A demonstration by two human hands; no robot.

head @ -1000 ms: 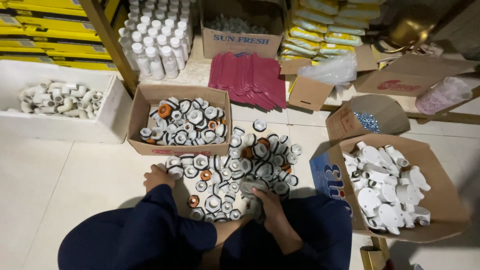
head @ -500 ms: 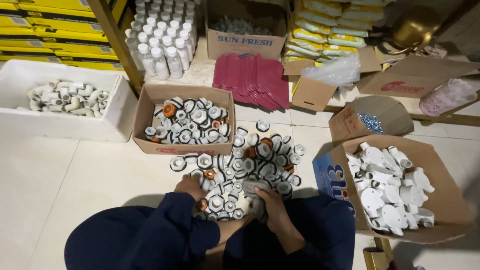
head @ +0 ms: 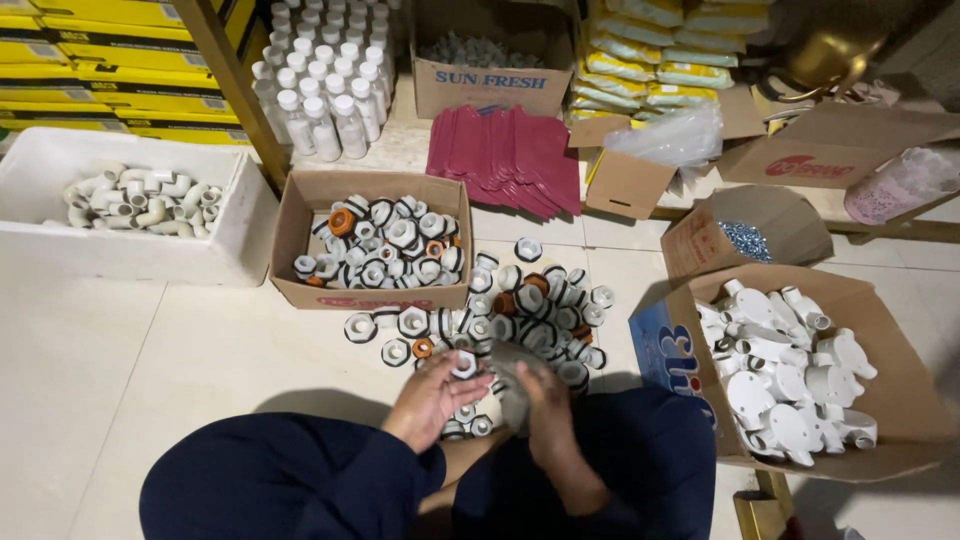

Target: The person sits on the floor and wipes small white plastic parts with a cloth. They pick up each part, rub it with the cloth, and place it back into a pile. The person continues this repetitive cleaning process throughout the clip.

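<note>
left hand [head: 432,395] pinches a white fitting [head: 464,364] | right hand [head: 538,395] grips a grey cloth [head: 512,385] (crumpled) | both over floor pile of fittings [head: 520,310]

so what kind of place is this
Probably a plumbing-supply storeroom: white pipe fittings heaped on the tiled floor, cardboard boxes of more parts, and stacked yellow cartons behind.

Dim indoor view with soft, even overhead light.
The pale floor [head: 150,350] glows mildly at 9 o'clock; a soft shadow pools near the person at 6 o'clock. Corners darken, edges curve slightly, details stay fairly sharp.
</note>
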